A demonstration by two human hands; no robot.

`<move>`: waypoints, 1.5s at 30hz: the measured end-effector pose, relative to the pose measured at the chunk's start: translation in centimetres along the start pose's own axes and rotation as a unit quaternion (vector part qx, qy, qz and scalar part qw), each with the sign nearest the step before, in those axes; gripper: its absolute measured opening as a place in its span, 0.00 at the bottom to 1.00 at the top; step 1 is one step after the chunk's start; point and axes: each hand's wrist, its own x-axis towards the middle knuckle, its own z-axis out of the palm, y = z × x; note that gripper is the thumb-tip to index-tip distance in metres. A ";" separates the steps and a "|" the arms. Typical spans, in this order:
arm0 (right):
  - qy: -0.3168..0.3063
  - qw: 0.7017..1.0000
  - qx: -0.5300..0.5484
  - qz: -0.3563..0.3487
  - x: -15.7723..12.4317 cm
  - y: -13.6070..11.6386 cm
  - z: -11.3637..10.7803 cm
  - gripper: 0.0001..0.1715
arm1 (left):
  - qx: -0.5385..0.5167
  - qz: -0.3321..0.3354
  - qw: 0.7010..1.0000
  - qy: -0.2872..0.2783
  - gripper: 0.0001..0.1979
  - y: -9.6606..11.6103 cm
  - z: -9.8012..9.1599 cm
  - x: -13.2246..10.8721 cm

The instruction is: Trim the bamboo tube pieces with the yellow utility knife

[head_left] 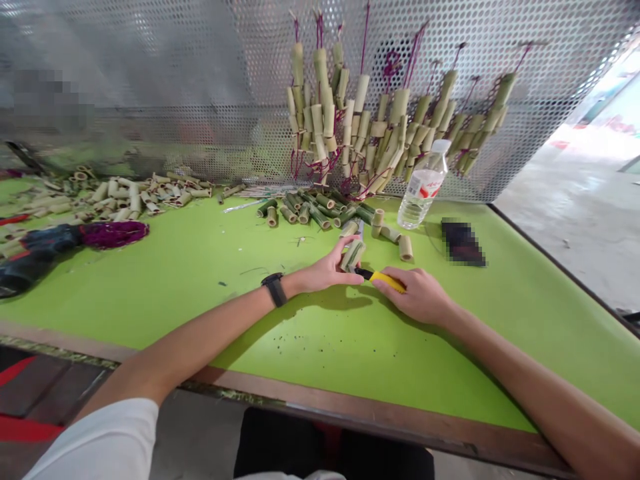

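Panel (175,53) of perforated metal, standing behind everything. Surface (450,360), bright green, runs in front of it. Strings of bamboo (320,70) hang against the panel on purple cords. Pale pile (135,197) of cut bamboo, far left; smaller green pile (310,215), far middle. Bottle (423,200), clear, upright, right of the green pile.

Left hand (330,268): curled round a piece, thumb on the near side, fingers on the far side. Right hand (419,293): closed on the yellow handle of a knife (390,281), by the look of it; black end toward the piece. Whether the two touch, cannot tell.

Piece (354,256): short bamboo length, tilted, held above the middle of the surface; greenish strip along the pale side. Judgement on handling: light, stiff, unlikely to crush under fingers, though it might split along the grain. Round and smooth, so apt to roll or twist; best gripped low around the barrel, fingertips clear of the end facing the knife.

Dark specks (295,341) scattered on the surface nearer the body, below the hands.
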 end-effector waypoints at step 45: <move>0.112 0.991 0.036 0.063 0.4 -0.1 0.5 0.42 | 0.090 -0.051 0.988 0.114 0.53 0.2 1.9 0.6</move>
